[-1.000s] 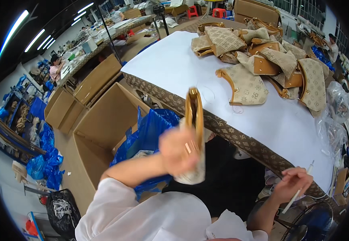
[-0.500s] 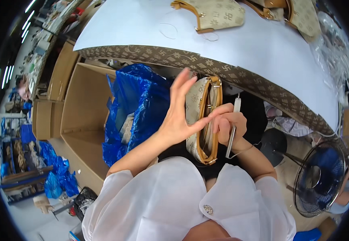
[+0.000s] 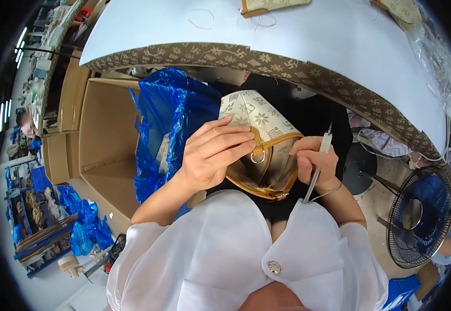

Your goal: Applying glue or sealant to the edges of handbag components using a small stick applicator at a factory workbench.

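Note:
A small cream patterned handbag [image 3: 254, 111] with tan trim is in my lap, its opening tilted toward me and its lining showing. My left hand [image 3: 207, 155] is closed on the trimmed edge of the bag, beside a metal D-ring [image 3: 258, 156]. In my right hand [image 3: 319, 163] is a slim pen-shaped tool [image 3: 326, 143], with a white upper part, a thin dark tip pointing up and a metal shaft below. A thin cord runs by that wrist. The right fingertips are at the bag's right edge; whether they pinch it I cannot tell.
Ahead stands a white-topped table [image 3: 298, 46] with a brown patterned edge, loose threads and more cream bag pieces [image 3: 272, 5]. To my left are a blue plastic bag [image 3: 181, 103] and an open cardboard box [image 3: 106, 124]. A black fan [image 3: 417, 217] stands at the right.
The handbag has turned from upright to tilted, its opening now toward me. My left hand, spread above it before, has closed on its edge. My right hand keeps the tool, slightly further right.

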Motion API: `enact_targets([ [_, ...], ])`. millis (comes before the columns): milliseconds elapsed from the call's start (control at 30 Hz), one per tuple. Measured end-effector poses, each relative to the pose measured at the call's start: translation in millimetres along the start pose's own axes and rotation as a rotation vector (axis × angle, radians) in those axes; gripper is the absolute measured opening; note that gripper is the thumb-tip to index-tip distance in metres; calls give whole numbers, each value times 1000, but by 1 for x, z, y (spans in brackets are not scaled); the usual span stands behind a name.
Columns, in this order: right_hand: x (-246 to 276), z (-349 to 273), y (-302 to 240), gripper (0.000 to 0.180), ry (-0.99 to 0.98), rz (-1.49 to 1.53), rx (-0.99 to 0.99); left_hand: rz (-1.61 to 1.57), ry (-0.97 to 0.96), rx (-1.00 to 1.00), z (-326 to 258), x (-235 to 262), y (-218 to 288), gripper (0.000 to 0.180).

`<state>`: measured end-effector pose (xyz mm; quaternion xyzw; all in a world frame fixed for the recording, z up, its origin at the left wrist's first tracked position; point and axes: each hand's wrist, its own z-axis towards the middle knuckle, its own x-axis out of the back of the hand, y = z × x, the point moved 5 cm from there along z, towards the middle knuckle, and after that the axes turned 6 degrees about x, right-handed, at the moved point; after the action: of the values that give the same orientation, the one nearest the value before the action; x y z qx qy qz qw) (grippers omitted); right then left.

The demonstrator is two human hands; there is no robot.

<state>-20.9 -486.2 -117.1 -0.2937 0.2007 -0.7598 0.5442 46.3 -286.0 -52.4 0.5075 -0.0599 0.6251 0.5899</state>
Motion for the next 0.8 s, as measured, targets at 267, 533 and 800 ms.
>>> enact_targets([
  [267,-1,2,-1,15,-18,-16,58,-14,-5,-10,-2,1,-2,29],
  [533,-12,35,11,19,-50,25,-30,-394,-159,380,-1,-13,-37,33],
  [800,-18,48,14,21,-3,41,-160,-481,-3,529,10,-25,-37,27],
])
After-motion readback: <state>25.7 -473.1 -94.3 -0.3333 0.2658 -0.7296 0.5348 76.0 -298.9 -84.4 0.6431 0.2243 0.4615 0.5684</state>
